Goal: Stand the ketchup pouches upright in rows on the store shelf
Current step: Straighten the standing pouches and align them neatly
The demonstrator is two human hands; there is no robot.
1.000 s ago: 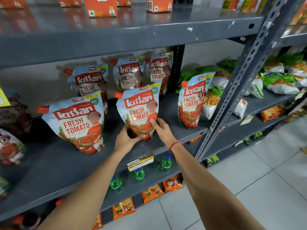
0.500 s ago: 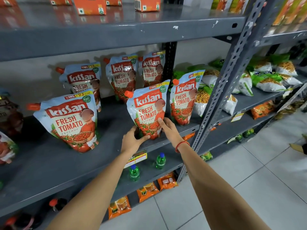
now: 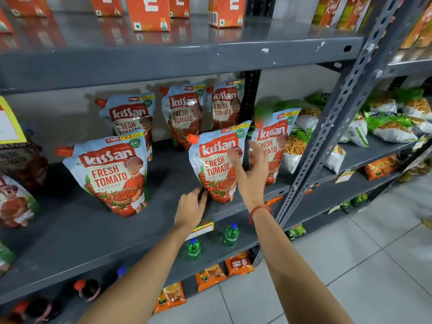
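Several ketchup pouches stand upright on the grey shelf [image 3: 77,232]. In the front row are a left pouch [image 3: 109,176], a middle pouch [image 3: 215,164] and a right pouch [image 3: 275,141]. Three more pouches stand behind them, among them one at the back left [image 3: 131,115] and one at the back middle [image 3: 184,113]. My left hand [image 3: 190,208] touches the bottom left corner of the middle pouch with curled fingers. In front of that pouch's right edge my right hand [image 3: 252,169] is raised with fingers spread, holding nothing.
A perforated grey upright post [image 3: 327,136] bounds the shelf on the right, with snack bags [image 3: 392,122] beyond it. Orange cartons [image 3: 149,12] stand on the shelf above. Green bottles [image 3: 194,250] and orange packets lie on the shelves below. Other pouches [image 3: 16,202] sit at far left.
The middle front pouch has been slid right, close to the right pouch. My right hand has lifted off its base and opened; my left hand stays at its bottom left corner.
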